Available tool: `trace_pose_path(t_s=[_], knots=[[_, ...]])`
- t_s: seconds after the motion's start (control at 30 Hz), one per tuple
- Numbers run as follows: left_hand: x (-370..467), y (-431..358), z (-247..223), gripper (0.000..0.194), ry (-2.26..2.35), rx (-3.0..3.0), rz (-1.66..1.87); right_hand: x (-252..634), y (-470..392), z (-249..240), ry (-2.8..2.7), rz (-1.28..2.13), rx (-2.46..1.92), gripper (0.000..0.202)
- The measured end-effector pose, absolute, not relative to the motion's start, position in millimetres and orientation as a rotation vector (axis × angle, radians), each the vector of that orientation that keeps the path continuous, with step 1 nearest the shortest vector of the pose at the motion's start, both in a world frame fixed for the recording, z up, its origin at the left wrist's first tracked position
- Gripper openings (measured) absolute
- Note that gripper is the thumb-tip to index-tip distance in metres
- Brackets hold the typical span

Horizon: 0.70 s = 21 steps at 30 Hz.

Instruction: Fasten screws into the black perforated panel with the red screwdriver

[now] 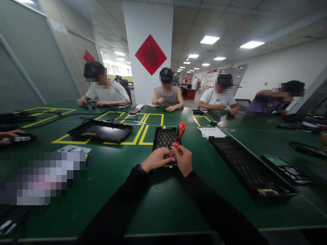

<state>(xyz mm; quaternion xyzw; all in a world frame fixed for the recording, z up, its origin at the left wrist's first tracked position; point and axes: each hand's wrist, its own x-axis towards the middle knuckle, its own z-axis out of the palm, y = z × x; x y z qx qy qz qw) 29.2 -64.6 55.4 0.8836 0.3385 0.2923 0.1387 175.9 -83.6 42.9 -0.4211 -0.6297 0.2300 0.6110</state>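
Black sleeves (114,211) reach forward from the near edge of a green table (157,211) and end in two bare hands working close together. On the right, the right hand (184,160) pinches the lower end of a red-and-black screwdriver (180,130), whose handle rises above the fingers, nearly upright with its top leaning slightly right; its tip is hidden. Just beside it, the left hand (157,159) has its fingers bent inward, close to the right fingertips, and I cannot tell whether they grip anything. Both hands are over the near part of a small black tray (163,136), which lies on the table with rows of small bright marks across its floor. Farther left sits a wider, shallow black tray (112,129), near yellow tape outlines (139,136) and dark cables. To the right, a long black tray (245,166) runs slantwise, with a tan piece (267,192) at its near end; a white sheet of paper (212,132) lies by its far end, and a flat part with a green board (277,160) lies beyond its right side. At the left edge, another person's hand (11,133) touches a dark object. Across the table, four people (167,95) sit bent over small items, before a white pillar (149,20) bearing a red diamond-shaped sign (150,54).
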Motion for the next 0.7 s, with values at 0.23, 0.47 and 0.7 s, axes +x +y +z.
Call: trace_pose_path(t_s=[0.23, 0.47, 0.7], knots=[[28.9, -65.5, 57.4, 0.032, 0.989, 2.546, 0.862, 175.6, -83.9, 42.5, -1.478, 0.502, -0.979, 0.022], [29.7, -65.1, 56.2, 0.031, 1.017, 2.540, 0.855, 176.4, -85.8, 42.6, -1.481, 0.495, -0.969, 0.022], [30.5, -64.7, 56.1, 0.031, 1.004, 2.533, 0.842, 175.9, -85.5, 43.3, -1.474, 0.490, -0.969, 0.022]])
